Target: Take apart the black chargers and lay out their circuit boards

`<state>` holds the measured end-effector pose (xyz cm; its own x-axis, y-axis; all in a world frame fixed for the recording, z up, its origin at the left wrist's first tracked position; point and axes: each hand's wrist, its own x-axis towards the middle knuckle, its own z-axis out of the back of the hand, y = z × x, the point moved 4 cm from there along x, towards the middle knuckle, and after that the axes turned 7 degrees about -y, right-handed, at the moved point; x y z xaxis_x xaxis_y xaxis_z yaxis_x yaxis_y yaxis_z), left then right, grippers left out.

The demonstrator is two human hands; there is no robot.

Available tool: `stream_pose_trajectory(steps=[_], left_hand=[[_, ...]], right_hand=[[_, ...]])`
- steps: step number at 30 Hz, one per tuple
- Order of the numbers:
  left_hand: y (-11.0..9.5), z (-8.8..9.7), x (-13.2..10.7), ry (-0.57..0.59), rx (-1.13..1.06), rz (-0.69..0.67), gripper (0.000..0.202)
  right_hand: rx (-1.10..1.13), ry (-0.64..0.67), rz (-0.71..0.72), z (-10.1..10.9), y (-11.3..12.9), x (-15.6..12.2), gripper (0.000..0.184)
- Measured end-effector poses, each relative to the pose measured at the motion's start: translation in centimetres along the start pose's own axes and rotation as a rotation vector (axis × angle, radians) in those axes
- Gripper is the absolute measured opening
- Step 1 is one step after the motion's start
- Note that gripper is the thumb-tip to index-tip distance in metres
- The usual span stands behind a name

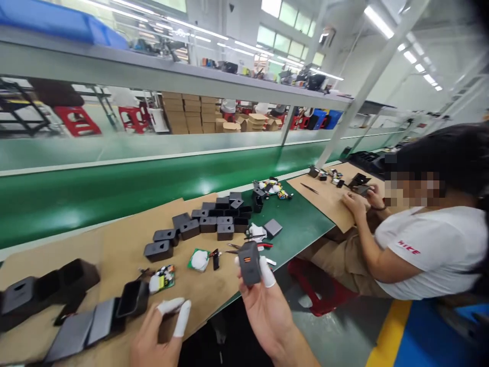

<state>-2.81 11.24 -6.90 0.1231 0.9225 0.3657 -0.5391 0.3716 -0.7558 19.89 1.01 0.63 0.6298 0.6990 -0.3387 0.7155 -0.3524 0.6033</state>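
My right hand is closed around a dark charger housing, held up above the table's front edge, with an orange port on the side facing me. White finger cots cover some of my fingertips. My left hand hovers low over the brown paper, thumb and forefinger apart with nothing between them. Just beyond it lie an open black housing and a circuit board with yellow and white parts. A green board with a white blob and a small black piece rest farther in.
Several black housings cluster mid-table; more dark housings and grey panels lie at left. Tweezers and a red-handled tool lie beyond my right hand. A co-worker sits at right on a red stool.
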Motion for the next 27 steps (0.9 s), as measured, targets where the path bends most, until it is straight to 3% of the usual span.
stream_pose_trajectory(steps=[3,10,16,18,23,27], left_hand=[[-0.9,0.1,0.0,0.014,-0.024,-0.026,0.024],[-1.6,-0.1,-0.2,0.018,-0.045,-0.076,0.016],[-2.1,0.0,-0.2,0.036,-0.053,-0.065,0.017],[-2.2,0.0,-0.2,0.026,-0.059,-0.067,0.017],[-2.0,-0.1,-0.4,0.030,-0.070,-0.040,0.016],[-2.4,0.0,-0.5,0.024,-0.070,-0.042,0.016]], right_hand=[[-0.047,0.099,0.044,0.4,0.7,-0.6,0.034],[-0.271,0.196,0.167,0.4,1.9,-1.7,0.038],[-0.363,0.122,0.293,-0.1,1.2,-1.5,0.037],[-0.506,0.112,0.438,0.2,0.9,-0.5,0.029],[-1.139,0.217,1.036,1.7,0.0,2.3,0.020],[-1.230,0.295,1.183,3.2,-1.1,3.5,0.029]])
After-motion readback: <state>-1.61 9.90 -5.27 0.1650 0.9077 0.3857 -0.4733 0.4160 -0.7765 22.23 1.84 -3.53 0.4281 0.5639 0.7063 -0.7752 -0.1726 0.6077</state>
